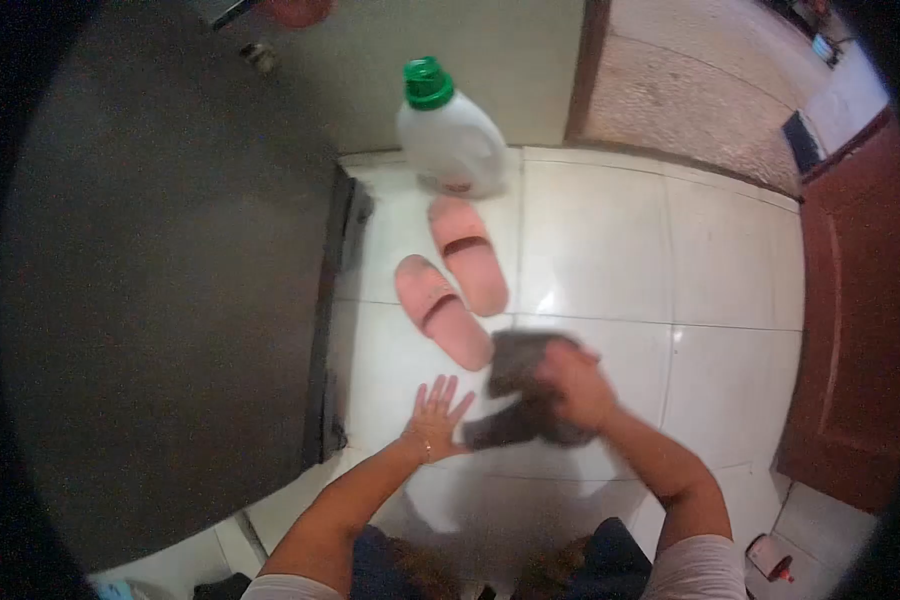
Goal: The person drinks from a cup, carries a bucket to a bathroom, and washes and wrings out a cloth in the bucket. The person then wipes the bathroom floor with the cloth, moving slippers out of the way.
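Dark shoes or dark cloth, too blurred to tell which, form a dark bundle [515,365] above the white tiles near the middle of the head view. My right hand [575,385] is on its right side, smeared by motion, with the fingers hard to make out. To the left, my left hand [438,415] has its fingers spread and holds nothing; its thumb side is close to the lower end of the dark bundle. Two pink slippers lie just beyond, one [440,310] nearer and one [468,255] farther back.
A white bottle with a green cap [450,135] stands against the wall behind the slippers. A large dark cabinet [180,280] fills the left side. At the right is a reddish-brown door [860,320]. A small bottle [770,558] lies at the lower right.
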